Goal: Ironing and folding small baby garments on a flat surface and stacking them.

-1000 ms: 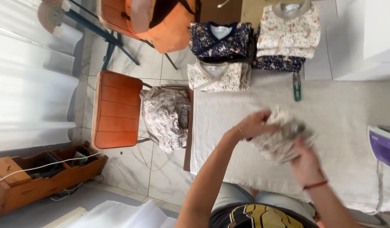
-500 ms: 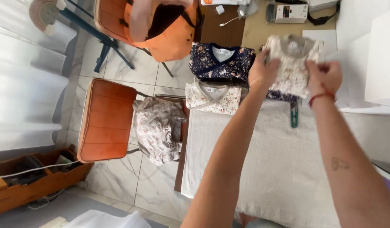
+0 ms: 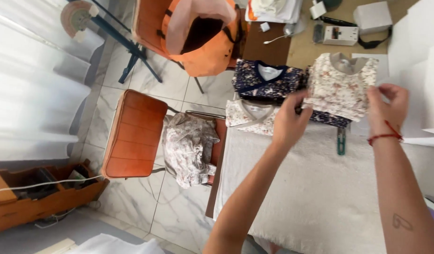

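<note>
A folded cream floral garment (image 3: pixel 340 85) lies on a stack at the far side of the white padded table (image 3: pixel 320 197). My left hand (image 3: pixel 290 121) pinches its near left corner. My right hand (image 3: pixel 387 107), with a red thread bracelet on the wrist, holds its right edge. Beside it are a folded dark blue floral garment (image 3: pixel 266 77) and, nearer, a folded cream floral garment (image 3: pixel 249 113).
Small green thread snips (image 3: pixel 341 141) lie on the table between my arms. An orange chair (image 3: pixel 134 136) and a second chair bearing a heap of floral cloth (image 3: pixel 191 148) stand left. An orange bag (image 3: pixel 203 37), a white box (image 3: pixel 373 16) and a charger sit beyond.
Both hands lifted the folded cream floral garment from the near table and carried it to the far stack, where it now lies flat. The view has shifted slightly.
</note>
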